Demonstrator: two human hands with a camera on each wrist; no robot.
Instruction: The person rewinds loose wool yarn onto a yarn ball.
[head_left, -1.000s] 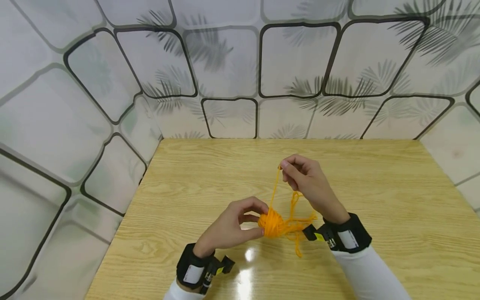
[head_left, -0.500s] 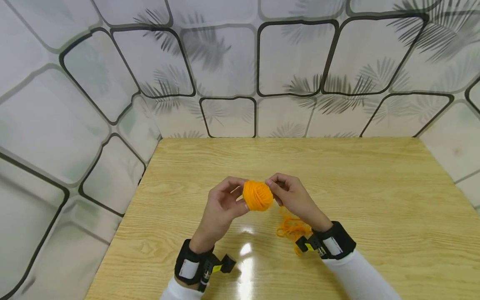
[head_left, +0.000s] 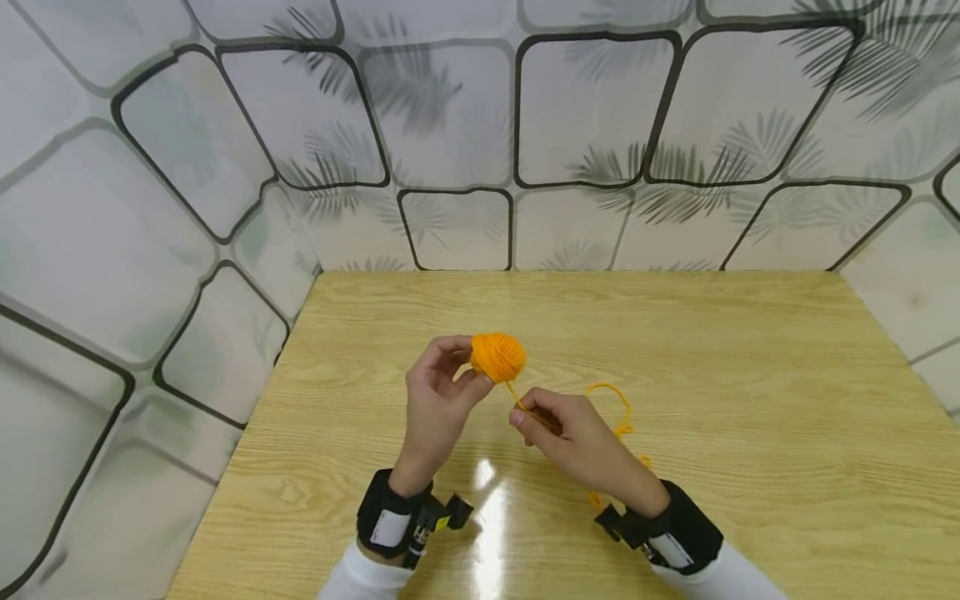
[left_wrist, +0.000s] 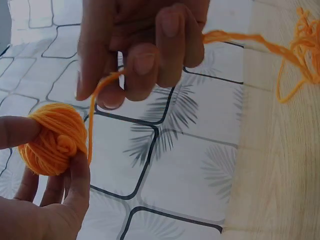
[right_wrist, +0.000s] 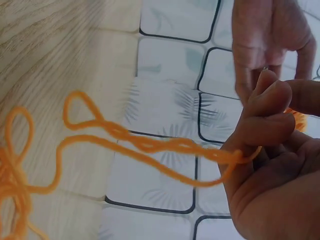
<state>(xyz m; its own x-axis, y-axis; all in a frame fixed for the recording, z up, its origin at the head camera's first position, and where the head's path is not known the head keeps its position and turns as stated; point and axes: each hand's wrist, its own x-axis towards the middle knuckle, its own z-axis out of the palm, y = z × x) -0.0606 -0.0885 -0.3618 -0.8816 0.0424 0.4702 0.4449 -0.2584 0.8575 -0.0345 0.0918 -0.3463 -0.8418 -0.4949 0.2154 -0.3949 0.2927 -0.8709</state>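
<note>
An orange ball of yarn point(head_left: 498, 357) is raised over the table, gripped between the thumb and fingers of my left hand point(head_left: 438, 408). From its underside a taut strand point(head_left: 514, 395) runs down to my right hand point(head_left: 577, 437), which holds it with curled fingers. In the left wrist view the ball point(left_wrist: 55, 140) shows its wound end, and the strand passes up to the right fingers. Beyond the right hand, loose yarn point(right_wrist: 150, 146) trails away in twisted loops. The right hand hides part of this slack in the head view.
The wooden table point(head_left: 750, 400) lies beneath both hands. A tangled heap of yarn point(left_wrist: 307, 45) appears at the edge of the left wrist view. Patterned wall covering point(head_left: 592, 108) rises behind the table and at its left.
My left hand has lifted the ball up and to the left, turning it. The right hand came down from above the ball to its lower right, drawing the strand along.
</note>
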